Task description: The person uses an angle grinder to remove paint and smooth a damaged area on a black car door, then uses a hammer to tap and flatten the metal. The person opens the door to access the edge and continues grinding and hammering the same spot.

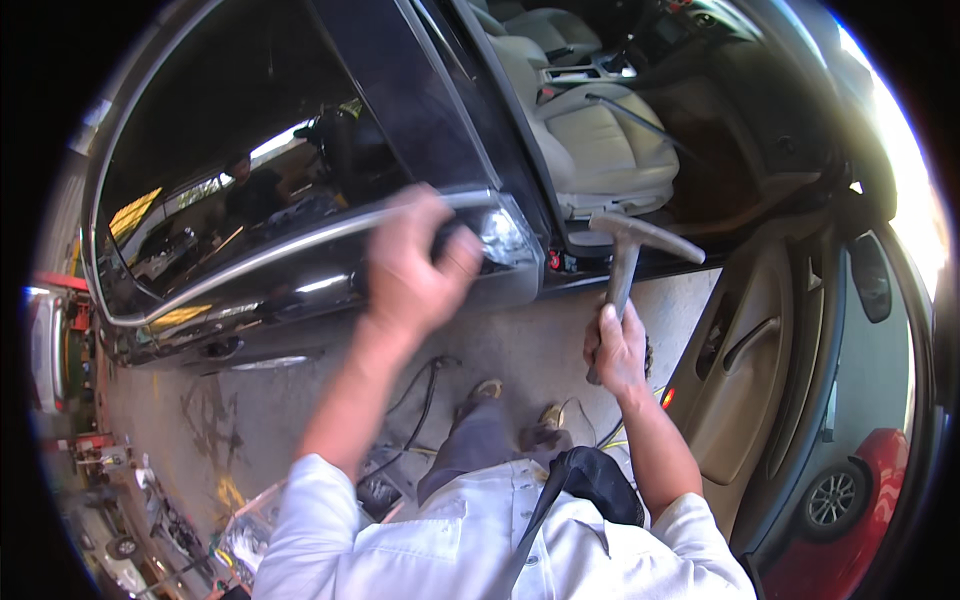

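My right hand (617,347) is wrapped round the handle of a body hammer (640,238). Its long, narrow metal head is raised beside the open front doorway. Over the upper edge of the black rear car door (300,282), close to its chrome trim (300,243), is my left hand (415,262), blurred by motion. The thumb stands apart from the fingers, and I see nothing held there. Whether the fingertips touch the door is unclear. A bright, shiny patch (503,236) shows on the door's corner just right of that hand.
The front door (745,370) stands wide open at right, with a beige seat (600,140) inside the car. Dark cables (425,400) lie on the concrete floor (290,400) by my feet. Parts and tools clutter the lower left; a red car (845,530) is at lower right.
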Demonstrator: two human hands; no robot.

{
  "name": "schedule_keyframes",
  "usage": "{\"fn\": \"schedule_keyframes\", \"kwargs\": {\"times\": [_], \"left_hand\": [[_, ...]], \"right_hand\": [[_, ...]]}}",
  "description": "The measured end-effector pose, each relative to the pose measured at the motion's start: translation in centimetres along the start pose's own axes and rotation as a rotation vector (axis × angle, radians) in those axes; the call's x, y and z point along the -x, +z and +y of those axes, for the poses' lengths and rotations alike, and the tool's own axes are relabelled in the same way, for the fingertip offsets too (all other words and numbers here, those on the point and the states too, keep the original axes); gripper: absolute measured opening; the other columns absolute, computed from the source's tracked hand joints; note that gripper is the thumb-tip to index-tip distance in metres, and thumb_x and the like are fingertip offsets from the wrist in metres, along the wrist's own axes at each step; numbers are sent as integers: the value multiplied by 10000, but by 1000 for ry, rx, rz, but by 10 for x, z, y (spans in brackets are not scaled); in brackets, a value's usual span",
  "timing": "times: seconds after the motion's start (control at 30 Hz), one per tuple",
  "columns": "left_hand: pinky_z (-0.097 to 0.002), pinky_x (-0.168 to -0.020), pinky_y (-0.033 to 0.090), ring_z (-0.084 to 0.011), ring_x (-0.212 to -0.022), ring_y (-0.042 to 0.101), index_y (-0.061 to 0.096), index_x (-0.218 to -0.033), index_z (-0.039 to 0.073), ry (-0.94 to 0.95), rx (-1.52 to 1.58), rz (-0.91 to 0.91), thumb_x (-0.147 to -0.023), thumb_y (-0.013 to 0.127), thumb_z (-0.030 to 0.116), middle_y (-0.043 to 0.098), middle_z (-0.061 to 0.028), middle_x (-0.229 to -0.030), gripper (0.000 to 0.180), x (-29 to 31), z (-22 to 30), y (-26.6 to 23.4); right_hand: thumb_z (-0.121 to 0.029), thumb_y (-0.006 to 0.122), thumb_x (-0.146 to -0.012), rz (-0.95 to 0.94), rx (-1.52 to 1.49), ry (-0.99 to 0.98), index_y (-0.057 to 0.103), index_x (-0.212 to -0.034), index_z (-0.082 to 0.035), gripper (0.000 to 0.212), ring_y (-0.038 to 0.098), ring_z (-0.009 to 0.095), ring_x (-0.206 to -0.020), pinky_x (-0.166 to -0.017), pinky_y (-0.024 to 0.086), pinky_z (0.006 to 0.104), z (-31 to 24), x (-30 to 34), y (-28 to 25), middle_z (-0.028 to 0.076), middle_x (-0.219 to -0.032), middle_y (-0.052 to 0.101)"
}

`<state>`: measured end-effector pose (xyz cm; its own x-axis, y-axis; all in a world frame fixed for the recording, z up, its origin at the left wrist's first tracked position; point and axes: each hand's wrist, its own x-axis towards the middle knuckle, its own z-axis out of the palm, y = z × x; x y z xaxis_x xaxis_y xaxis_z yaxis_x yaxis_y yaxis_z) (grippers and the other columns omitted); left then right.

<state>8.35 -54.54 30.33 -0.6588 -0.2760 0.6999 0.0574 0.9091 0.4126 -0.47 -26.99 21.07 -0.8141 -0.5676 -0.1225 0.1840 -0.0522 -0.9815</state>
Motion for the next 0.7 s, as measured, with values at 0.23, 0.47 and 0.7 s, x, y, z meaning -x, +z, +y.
{"fn": "schedule_keyframes", "kwargs": {"times": [0.23,0.47,0.7], "left_hand": [[-506,-1152,381,-407,-1350,519,564,-1414,41,436,-698,219,-967,667,364,553,-212,-1471,561,-119,-136,-27],[-534,-1176,359,-372,-1420,481,540,-1498,105,451,-666,326,-992,576,492,514,-150,-1555,638,-108,-173,-7],[-513,-1179,363,-388,-1399,500,562,-1478,74,493,-698,327,-994,569,476,526,-176,-1538,629,-109,-174,-9]], "right_hand": [[-339,557,-1100,-29,24,166,577,-1156,-57,288,492,82,-596,-546,430,274,-7,-35,6,-18,-694,521],[-330,567,-1090,-57,366,74,590,-1180,-12,332,584,180,-669,-653,497,363,10,-54,23,96,-744,615],[-324,573,-1086,-133,397,131,576,-1190,-8,333,625,221,-687,-670,512,383,8,-59,42,135,-764,648]]}}
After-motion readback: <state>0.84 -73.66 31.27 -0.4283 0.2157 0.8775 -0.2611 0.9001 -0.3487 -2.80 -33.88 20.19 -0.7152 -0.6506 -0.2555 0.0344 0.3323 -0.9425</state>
